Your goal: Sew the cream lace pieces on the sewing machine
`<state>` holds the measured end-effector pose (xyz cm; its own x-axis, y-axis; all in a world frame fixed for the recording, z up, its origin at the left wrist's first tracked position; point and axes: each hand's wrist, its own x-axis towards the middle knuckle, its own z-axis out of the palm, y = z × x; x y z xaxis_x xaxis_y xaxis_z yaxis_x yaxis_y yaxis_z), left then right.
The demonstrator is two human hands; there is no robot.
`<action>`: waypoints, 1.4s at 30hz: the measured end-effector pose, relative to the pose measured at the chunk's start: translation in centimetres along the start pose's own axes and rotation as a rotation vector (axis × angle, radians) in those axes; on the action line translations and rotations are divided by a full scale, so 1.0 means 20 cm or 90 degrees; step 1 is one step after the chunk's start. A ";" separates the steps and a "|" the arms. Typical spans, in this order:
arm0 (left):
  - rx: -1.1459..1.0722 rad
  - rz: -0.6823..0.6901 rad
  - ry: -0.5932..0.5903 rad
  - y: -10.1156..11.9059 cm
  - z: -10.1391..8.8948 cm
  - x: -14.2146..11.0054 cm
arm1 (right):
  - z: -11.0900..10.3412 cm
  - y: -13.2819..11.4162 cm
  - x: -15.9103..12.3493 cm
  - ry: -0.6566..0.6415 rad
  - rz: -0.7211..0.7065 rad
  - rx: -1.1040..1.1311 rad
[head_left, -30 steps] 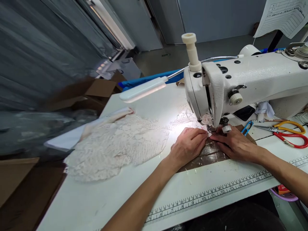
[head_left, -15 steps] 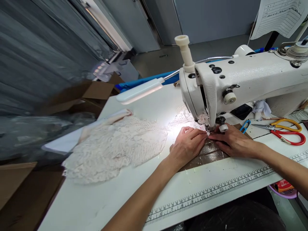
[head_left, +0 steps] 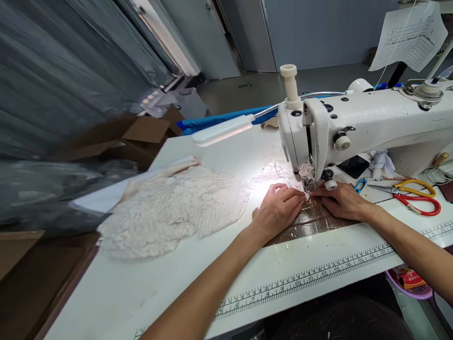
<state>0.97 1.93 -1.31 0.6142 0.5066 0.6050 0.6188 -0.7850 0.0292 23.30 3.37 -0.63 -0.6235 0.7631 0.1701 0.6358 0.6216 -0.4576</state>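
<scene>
A white sewing machine (head_left: 385, 115) stands on the right, its presser foot (head_left: 310, 186) down among my fingertips. My left hand (head_left: 281, 208) lies to the left of the foot, fingers closed together and pressing on the edge of a white lace fabric (head_left: 177, 212). From the right, my right hand (head_left: 341, 200) pinches the fabric's edge close to the needle. A small white and red bit (head_left: 308, 199) shows between the two hands. The lace spreads in a ruffled heap leftward over the table; the part under my fingers is mostly hidden.
Yellow- and red-handled scissors (head_left: 412, 192) and a blue thread snipper (head_left: 360, 185) lie right of my right hand. A lamp (head_left: 224, 130) lights the sewing spot. A printed ruler (head_left: 300, 283) runs along the table's front edge. Cardboard boxes (head_left: 146, 130) stand at the left.
The view has shifted slightly, so the machine sits lower and further right. Both hands stay at the presser foot, and the small red bit now shows between the fingertips.
</scene>
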 end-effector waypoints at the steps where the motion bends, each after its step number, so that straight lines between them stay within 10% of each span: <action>1: -0.002 0.000 0.003 0.00 0.00 0.00 | 0.00 0.00 0.00 -0.002 -0.008 -0.020; 33: 0.007 -0.025 -0.123 -0.01 -0.04 -0.03 | 0.09 -0.11 -0.05 -0.001 -0.067 -0.274; 42: 0.003 -0.041 -0.139 -0.01 -0.05 -0.03 | -0.01 -0.07 -0.01 -0.019 -0.027 -0.100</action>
<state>-0.05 1.51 -0.94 0.6651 0.6209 0.4149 0.6618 -0.7475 0.0576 22.59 2.29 0.14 -0.6631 0.7312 0.1601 0.6700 0.6752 -0.3085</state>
